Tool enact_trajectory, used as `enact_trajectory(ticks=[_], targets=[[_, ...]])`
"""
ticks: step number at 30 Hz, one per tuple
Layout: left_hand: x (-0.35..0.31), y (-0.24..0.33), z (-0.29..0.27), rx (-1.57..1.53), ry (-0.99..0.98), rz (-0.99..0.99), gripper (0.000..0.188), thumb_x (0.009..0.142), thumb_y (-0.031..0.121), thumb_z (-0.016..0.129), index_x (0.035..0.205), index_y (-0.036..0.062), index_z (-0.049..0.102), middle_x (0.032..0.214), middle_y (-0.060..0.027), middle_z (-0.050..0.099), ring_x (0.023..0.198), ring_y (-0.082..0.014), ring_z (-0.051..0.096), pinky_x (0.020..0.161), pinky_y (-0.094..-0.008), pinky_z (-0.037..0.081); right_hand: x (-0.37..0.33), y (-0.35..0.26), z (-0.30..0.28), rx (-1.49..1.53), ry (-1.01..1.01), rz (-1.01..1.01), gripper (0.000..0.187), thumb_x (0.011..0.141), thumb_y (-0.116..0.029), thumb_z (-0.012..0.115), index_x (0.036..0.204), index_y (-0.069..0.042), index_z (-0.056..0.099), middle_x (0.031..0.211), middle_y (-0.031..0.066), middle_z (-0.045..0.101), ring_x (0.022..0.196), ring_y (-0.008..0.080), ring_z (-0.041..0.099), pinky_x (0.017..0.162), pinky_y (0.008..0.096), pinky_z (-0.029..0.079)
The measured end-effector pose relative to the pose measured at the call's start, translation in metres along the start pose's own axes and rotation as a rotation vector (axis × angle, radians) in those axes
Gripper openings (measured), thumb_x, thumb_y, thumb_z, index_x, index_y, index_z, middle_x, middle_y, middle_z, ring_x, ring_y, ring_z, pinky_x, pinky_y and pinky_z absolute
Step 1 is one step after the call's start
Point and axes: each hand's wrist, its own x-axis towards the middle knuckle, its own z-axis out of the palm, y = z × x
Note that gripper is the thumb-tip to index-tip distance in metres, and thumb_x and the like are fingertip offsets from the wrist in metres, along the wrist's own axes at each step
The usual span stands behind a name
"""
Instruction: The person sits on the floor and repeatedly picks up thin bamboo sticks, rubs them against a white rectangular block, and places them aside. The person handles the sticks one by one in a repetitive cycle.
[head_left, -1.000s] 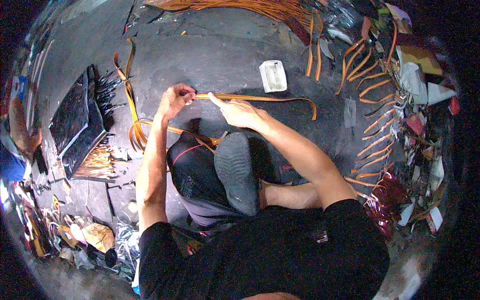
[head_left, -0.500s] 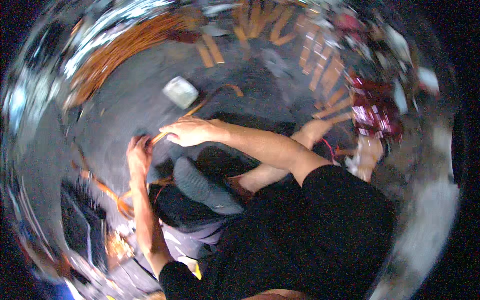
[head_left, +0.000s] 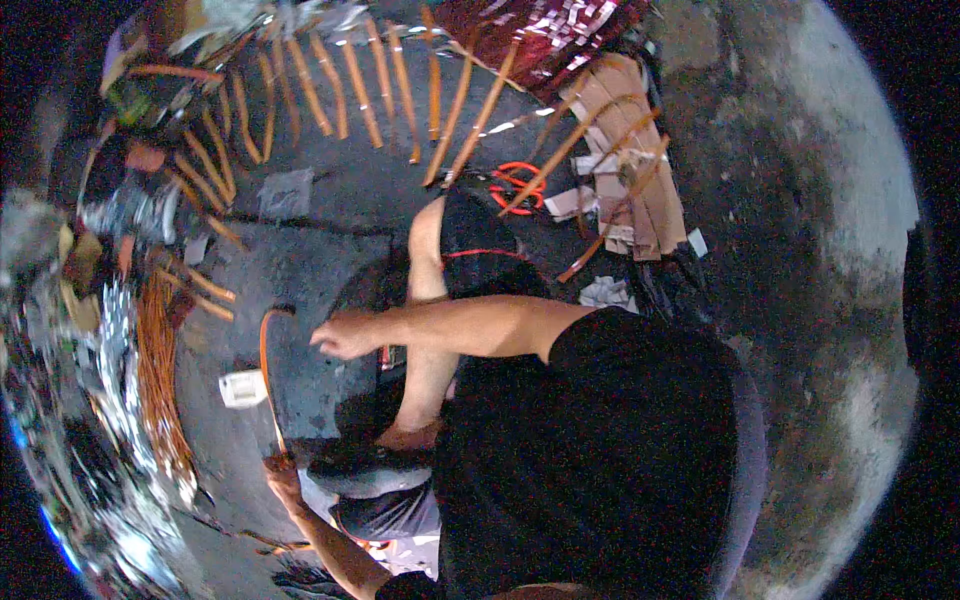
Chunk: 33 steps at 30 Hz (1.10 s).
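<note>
A long orange-brown strip, hooked and dark at its far end (head_left: 264,350), stands out from my left hand (head_left: 283,478). The fingers of that hand are closed around its near end. My right hand (head_left: 345,335) hovers to the right of the strip, apart from it. Its fingers are loosely bent and partly spread, and I see nothing in them. Just left of the strip's middle lies a small white block or packet (head_left: 243,388). My bent bare leg (head_left: 425,370) is under my right forearm.
Many similar strips (head_left: 355,95) lie in an arc across the far floor. Orange-handled scissors (head_left: 518,188) lie near flattened cardboard (head_left: 640,180). A bundle of thin orange-brown rods (head_left: 160,390) is at the left. A shiny dark red sheet (head_left: 540,40) lies at the back.
The view has swung to the right, bringing the arc of strips and the cardboard into sight. My right hand has come off the strip, while my left hand still grips it.
</note>
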Motion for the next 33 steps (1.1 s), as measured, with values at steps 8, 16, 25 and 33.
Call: enact_trajectory(ticks=[8,16,25,33], targets=[[0.011,-0.058,-0.026,-0.886,-0.284,-0.345,0.022,0.086,0.024,0.062,0.085,0.003,0.055,0.08,-0.0106,0.058,0.069,-0.0269,0.055,0.064,-0.0383,0.048,0.029,0.037,0.064,-0.113,0.189,-0.329,0.022,0.084,-0.025,0.055,0.089,-0.003,0.058,0.082,0.0173,0.062,0.081,0.0345,0.063,0.073,0.0468,0.049],[0.081,0.327,-0.123,-0.329,-0.441,0.193,0.031,0.082,0.033,0.063,0.099,0.009,0.056,0.079,0.0039,0.048,0.072,-0.0082,0.044,0.066,-0.0237,0.037,0.036,0.049,0.08,-0.202,0.26,-0.29,0.02,0.081,-0.028,0.056,0.076,-0.008,0.053,0.072,0.0129,0.058,0.073,0.0324,0.062,0.066,0.0436,0.049],[0.158,0.641,-0.061,-0.735,-0.369,0.47,0.041,0.094,0.024,0.055,0.128,0.002,0.053,0.11,0.0013,0.058,0.094,-0.0055,0.051,0.078,-0.0205,0.039,0.057,0.07,0.104,-0.266,0.359,-0.434,0.021,0.077,-0.026,0.061,0.08,-0.007,0.054,0.069,0.0125,0.056,0.07,0.032,0.06,0.063,0.0436,0.047],[0.19,0.757,-0.039,-0.849,-0.583,0.545,0.033,0.094,0.023,0.056,0.117,0.0002,0.061,0.096,0.0005,0.061,0.088,-0.009,0.054,0.077,-0.0206,0.04,0.022,0.027,0.079,-0.067,0.338,-0.384,0.019,0.079,-0.024,0.06,0.085,-0.007,0.056,0.073,0.0136,0.06,0.072,0.0341,0.062,0.065,0.0467,0.049]])
